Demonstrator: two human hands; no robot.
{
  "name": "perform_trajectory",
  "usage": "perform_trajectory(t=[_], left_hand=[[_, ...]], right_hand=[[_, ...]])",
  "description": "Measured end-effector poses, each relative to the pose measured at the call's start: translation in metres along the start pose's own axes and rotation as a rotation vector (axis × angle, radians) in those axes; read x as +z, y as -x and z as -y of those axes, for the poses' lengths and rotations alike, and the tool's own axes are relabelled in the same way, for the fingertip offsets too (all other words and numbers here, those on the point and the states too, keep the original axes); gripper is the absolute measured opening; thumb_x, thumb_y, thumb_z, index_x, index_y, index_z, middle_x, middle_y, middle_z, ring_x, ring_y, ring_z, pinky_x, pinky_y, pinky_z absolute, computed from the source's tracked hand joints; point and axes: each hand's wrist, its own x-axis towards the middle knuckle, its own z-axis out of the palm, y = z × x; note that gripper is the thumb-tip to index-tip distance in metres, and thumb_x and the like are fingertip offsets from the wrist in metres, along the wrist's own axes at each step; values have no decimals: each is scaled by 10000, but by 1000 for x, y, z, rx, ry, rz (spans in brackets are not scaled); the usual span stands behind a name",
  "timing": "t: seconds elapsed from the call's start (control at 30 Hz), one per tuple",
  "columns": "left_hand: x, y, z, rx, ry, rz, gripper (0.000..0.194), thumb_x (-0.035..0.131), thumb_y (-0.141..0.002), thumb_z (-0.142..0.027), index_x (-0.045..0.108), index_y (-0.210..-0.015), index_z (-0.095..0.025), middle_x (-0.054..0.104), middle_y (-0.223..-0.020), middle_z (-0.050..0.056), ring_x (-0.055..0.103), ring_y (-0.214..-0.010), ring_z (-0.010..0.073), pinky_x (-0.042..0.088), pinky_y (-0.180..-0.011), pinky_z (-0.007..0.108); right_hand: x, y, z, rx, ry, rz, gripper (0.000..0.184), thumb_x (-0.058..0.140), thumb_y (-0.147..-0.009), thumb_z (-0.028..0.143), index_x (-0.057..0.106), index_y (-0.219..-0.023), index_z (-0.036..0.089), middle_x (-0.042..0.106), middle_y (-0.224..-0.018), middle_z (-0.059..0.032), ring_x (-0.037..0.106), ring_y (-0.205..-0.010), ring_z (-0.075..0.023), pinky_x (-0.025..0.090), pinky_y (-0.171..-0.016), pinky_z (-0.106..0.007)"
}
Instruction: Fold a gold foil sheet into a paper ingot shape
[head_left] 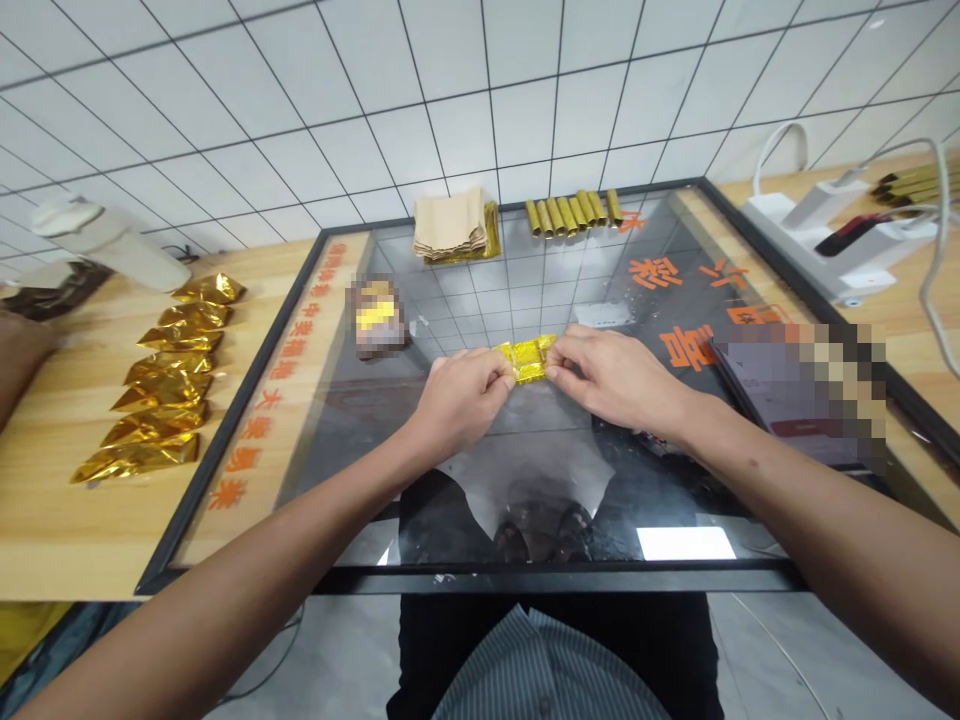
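Observation:
A small piece of shiny gold foil (529, 361) is stretched between my two hands, just above the dark glass tabletop. My left hand (466, 395) pinches its left end between thumb and fingers. At its right end, my right hand (600, 370) grips it the same way. The foil's middle looks creased and flattened; whether anything lies inside it is hidden. Beyond my hands, a stack of tan paper sheets (450, 225) lies over gold foil near the back edge. To its right stands a row of several gold foil tubes (574, 213).
Several folded gold foil pieces (169, 370) line the wooden surface at left, near a whitish bottle (124, 245). A blurred small pack (377, 318) sits left on the glass. A phone (787, 400) lies at right, below a white power strip (825, 245) with cables.

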Motion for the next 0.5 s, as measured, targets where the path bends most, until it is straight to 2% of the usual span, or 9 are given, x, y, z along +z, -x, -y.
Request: perform_trajectory(t=[0.23, 0.5], left_hand=[[2, 3, -3, 36, -133, -5, 250, 474, -1088, -276, 619, -888, -233, 730, -961, 23, 625, -920, 244, 341, -792, 374], [1, 1, -7, -31, -28, -32, 182, 570, -1024, -250, 617, -849, -230, 706, -861, -8, 612, -860, 215, 355, -801, 362]], right_hand=[[-1, 0, 2, 19, -7, 4, 195, 529, -1043, 305, 686, -967, 217, 687, -951, -50, 606, -812, -206, 365, -719, -343], [1, -1, 1, 13, -17, -12, 175, 548, -1025, 296, 675, -931, 221, 682, -929, -46, 593, -793, -205, 357, -705, -338]])
